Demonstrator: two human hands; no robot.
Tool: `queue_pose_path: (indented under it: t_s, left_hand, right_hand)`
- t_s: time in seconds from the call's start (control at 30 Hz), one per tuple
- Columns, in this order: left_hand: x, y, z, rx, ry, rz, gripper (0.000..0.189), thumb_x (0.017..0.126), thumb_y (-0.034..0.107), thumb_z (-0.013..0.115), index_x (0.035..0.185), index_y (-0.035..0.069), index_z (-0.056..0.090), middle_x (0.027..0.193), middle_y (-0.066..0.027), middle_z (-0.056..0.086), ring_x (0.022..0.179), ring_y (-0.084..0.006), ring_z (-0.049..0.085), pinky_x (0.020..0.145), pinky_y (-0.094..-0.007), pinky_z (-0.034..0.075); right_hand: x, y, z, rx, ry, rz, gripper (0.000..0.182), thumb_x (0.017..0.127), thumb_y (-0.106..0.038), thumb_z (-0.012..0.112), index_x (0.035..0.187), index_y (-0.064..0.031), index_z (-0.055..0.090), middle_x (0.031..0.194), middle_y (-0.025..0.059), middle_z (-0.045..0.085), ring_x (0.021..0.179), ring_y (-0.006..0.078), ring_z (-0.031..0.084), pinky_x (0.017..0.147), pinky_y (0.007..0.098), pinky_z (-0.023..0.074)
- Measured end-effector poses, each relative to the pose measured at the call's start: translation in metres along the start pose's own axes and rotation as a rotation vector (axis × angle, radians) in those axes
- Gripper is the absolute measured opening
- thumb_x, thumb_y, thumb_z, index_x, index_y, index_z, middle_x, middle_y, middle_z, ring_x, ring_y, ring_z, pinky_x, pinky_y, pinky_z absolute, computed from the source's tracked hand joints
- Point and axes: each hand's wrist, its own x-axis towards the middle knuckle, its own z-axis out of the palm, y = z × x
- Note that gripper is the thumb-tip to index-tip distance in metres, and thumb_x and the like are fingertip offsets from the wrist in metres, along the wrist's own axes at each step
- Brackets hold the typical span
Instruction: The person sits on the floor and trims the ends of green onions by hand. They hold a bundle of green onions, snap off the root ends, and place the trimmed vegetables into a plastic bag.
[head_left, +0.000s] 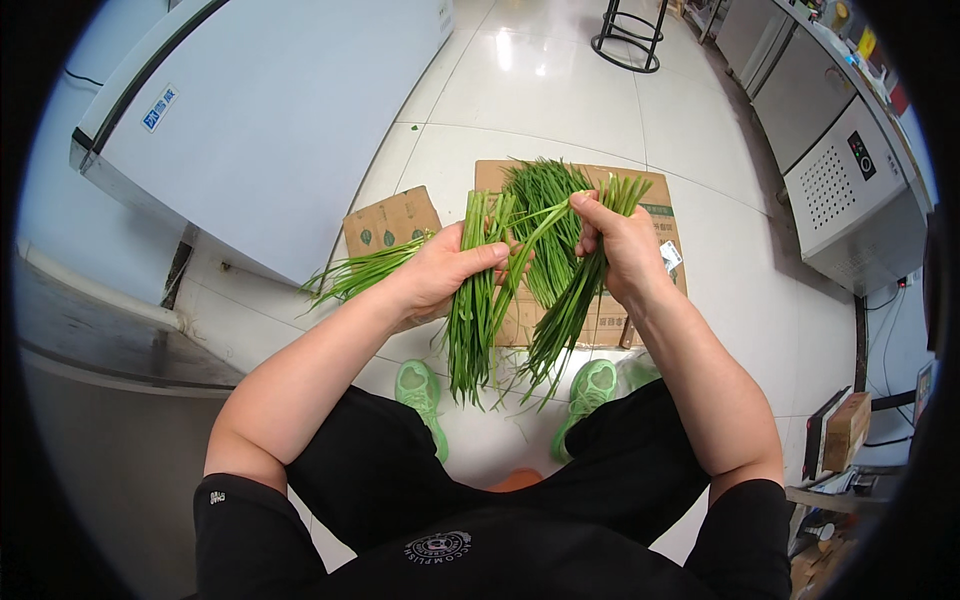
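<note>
My left hand (465, 262) grips a bunch of garlic chives (474, 322), cut ends up and leaves hanging down. In my right hand (619, 232) is another bunch of chives (574, 307), its pale stem ends pointing up. My right thumb and finger also pinch a few stalks (544, 229) that stretch across to the left hand. Below and beyond both hands, a large pile of chives (551, 217) lies on a flattened cardboard sheet (491, 174). A smaller heap of chives (367, 271) rests left of my left hand, partly on a cardboard piece (394, 217).
A white chest-like appliance (277, 112) stands at the left. Along the right runs a steel counter cabinet (806, 97) with a perforated panel. A black stool (626, 45) stands on the tiled floor (540, 97) ahead. What looks like a wooden handle (627, 334) lies at the cardboard's near edge.
</note>
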Motion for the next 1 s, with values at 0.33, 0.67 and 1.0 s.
queue_pose_path:
  t_s: [0.33,0.67,1.0]
  left_hand:
    - [-0.002,0.003,-0.018,0.051,0.036,0.088,0.031,0.097,0.022,0.055,0.12,0.001,0.052,0.126,-0.0145,0.058,0.111,-0.0211,0.058,0.093,-0.0335,0.05]
    - [-0.01,0.021,-0.05,0.004,0.378,0.35,0.02,0.094,0.021,0.061,0.1,0.005,0.051,0.083,-0.0077,0.064,0.072,-0.0144,0.061,0.066,-0.0287,0.054]
    - [-0.019,0.019,0.0,0.329,0.324,0.256,0.016,0.088,0.014,0.067,0.097,0.004,0.059,0.081,-0.0006,0.057,0.06,-0.0067,0.051,0.057,-0.0214,0.047]
  right_hand:
    - [0.01,-0.016,-0.026,0.093,0.09,-0.09,0.013,0.085,-0.013,0.069,0.085,-0.0041,0.059,0.06,0.0004,0.048,0.05,0.0111,0.045,0.048,0.027,0.0429]
    - [0.011,-0.036,-0.049,-0.255,0.203,-0.333,0.015,0.085,-0.014,0.069,0.084,-0.0018,0.06,0.063,-0.0005,0.051,0.048,0.0087,0.044,0.046,0.025,0.0415]
    - [-0.009,-0.027,-0.025,-0.091,-0.057,-0.084,0.017,0.084,-0.015,0.071,0.088,-0.0033,0.059,0.058,-0.0026,0.047,0.047,0.0077,0.041,0.046,0.0255,0.0393]
